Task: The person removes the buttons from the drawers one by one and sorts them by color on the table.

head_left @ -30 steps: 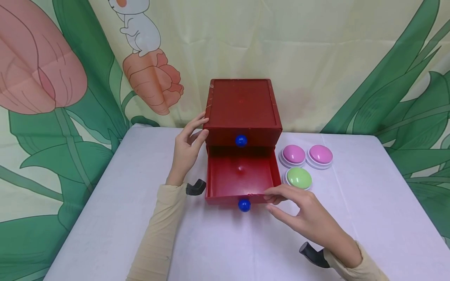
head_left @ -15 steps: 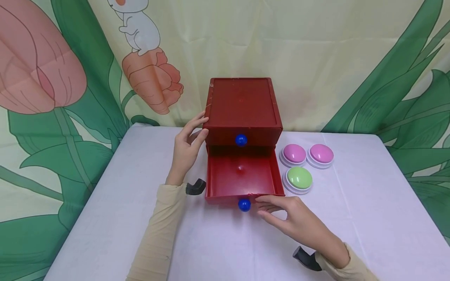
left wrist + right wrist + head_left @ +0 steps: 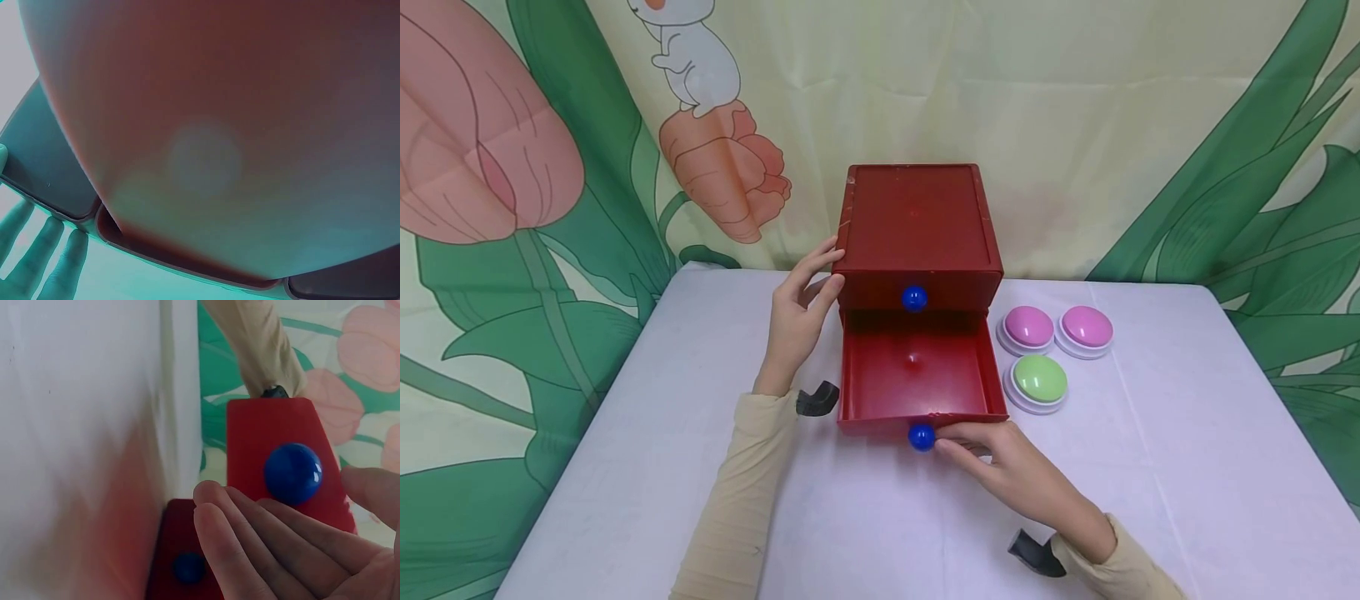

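A dark red drawer cabinet [image 3: 916, 221] stands against the backdrop, its top drawer in and a lower drawer [image 3: 898, 383] pulled out with nothing inside. My left hand [image 3: 797, 321] rests its fairly straight fingers against the cabinet's left side; those fingers [image 3: 65, 265] also show in the left wrist view. At the pulled-out drawer's front, my right hand [image 3: 1003, 462] has its thumb and fingertips right beside the blue knob [image 3: 921, 437]. In the right wrist view its fingers [image 3: 287, 550] are extended below that knob, the thumb apart at its right.
Two pink push lights [image 3: 1028, 327] and a green one [image 3: 1040, 379] sit on the white tablecloth [image 3: 1187, 467], right of the drawer. A fabric backdrop [image 3: 1075, 125] rises behind the cabinet. A second blue knob [image 3: 189, 567] shows at the bottom of the right wrist view.
My right hand has moved left along the drawer's front, from its right corner to beside the blue knob. My left hand and the drawer stay put.
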### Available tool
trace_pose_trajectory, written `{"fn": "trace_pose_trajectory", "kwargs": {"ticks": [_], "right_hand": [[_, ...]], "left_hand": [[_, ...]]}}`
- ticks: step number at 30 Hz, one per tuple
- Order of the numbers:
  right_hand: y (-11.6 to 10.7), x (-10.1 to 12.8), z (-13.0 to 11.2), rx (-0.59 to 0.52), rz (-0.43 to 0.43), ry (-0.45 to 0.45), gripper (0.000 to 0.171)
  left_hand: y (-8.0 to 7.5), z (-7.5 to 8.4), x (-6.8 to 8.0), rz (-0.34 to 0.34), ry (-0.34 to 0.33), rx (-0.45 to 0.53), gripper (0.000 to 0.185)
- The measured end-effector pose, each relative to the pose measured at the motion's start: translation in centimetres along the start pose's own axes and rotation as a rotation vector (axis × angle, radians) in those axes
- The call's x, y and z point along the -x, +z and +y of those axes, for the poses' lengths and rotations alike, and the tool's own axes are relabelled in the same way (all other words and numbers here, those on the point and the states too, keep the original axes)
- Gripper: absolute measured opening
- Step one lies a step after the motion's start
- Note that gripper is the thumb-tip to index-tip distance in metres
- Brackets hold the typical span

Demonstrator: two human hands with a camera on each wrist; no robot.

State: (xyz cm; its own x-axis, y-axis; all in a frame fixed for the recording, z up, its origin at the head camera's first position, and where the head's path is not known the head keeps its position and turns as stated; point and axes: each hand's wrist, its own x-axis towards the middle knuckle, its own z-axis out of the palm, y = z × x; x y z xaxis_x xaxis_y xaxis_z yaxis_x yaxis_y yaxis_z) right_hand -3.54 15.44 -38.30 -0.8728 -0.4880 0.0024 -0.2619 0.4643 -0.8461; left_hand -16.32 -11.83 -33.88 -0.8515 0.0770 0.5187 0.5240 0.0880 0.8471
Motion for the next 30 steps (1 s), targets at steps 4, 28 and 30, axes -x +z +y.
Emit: {"fn": "trace_pose_trajectory", "kwargs": {"ticks": [4,28,30], "right_hand": [[0.6,-0.2,0.4,-0.030,-0.016,0.027,0.025],[2.9,-1.4,1.2,-0.302,-0.090,0.099,0.048],[2.9,-1.4,1.2,-0.308,-0.092,0.088,0.047]], "left_hand": [[0.0,0.5,0.1,-0.002,-0.004,0.000,0.035],[0.0,0.4,0.0,-0.002,-0.003,0.005,0.036],[0.0,0.3,0.0,-0.001,0.001,0.003,0.036]]}}
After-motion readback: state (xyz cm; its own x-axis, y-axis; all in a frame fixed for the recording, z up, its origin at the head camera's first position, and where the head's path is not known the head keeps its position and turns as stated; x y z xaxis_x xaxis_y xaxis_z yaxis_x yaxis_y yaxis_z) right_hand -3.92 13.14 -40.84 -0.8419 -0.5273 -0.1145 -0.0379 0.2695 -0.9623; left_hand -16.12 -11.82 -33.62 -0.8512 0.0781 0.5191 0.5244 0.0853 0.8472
